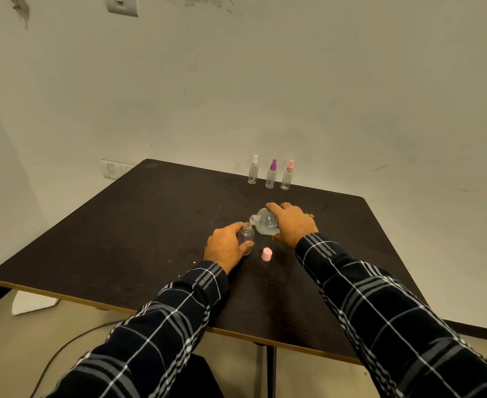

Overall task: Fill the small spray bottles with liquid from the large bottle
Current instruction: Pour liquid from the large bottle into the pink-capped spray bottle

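Altogether four small bottles [271, 176], one large bottle [265, 222], one cap [266, 254]

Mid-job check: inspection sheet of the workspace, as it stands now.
Surface: dark table.
Job's things: large bottle tilted, mouth at the open small bottle; pink cap stands beside it; white-topped bottle, purple-topped bottle, pink-topped bottle stand at the far edge.
Clutter: yellow specks near the left sleeve.
Grippers: left hand grips the small bottle; right hand grips the large bottle.
Cables: cable on the floor, left.
Surroundings: wall socket; white sheet on the floor.
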